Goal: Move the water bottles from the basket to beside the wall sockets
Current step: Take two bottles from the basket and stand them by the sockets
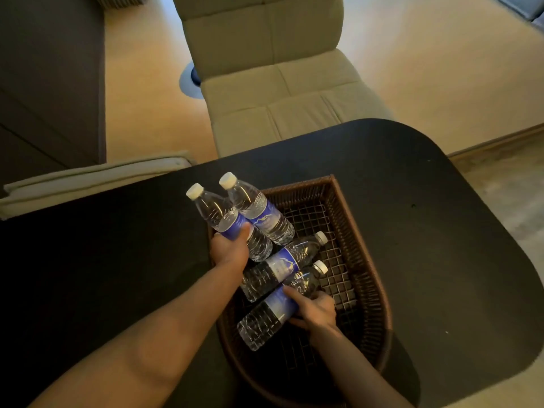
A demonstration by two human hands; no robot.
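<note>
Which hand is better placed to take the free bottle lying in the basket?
Probably the right hand: it lies beside the free clear plastic bottle. The left hand is full.

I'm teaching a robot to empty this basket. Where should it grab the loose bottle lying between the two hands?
Probably around the labelled middle of the loose bottle, coming from above, fingers across its width. It lies on its side in the basket, cap up-right, with another bottle close alongside.

- Black table (412, 178) before me, its far right corner rounded.
- Beige quilted lounge chair (276, 81) beyond my table.
- Pale tan floor (426, 69), warmly and dimly lit.
- Dark cabinet (50, 83) at my left.
- Folded cream cushion (94, 178) against the table's left edge.
</note>
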